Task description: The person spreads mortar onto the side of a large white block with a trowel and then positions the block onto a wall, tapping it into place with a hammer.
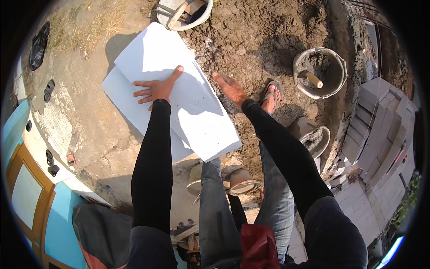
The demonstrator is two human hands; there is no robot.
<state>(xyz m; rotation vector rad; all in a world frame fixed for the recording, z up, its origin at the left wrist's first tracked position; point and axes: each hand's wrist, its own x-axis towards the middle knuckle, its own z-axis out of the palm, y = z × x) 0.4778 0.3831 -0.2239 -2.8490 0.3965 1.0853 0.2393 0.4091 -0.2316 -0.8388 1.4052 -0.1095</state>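
Note:
My left hand (154, 89) rests with fingers spread on the top of two overlapping white slabs (201, 130) lying on the ground. The lower slab shows at the left. My right hand (230, 89) hovers just beside the top slab's right edge, over the dirt, with loosely extended fingers and nothing visible in it. My right foot in a sandal (273, 94) is beside that hand.
Buckets stand at the top (163, 10), at right (302, 62) with a wooden-handled tool, and lower right (327, 143). Stacked pale blocks (376, 125) line the right side. A door (20, 193), scattered sandals (49, 89) and a black bag (39, 45) are at left.

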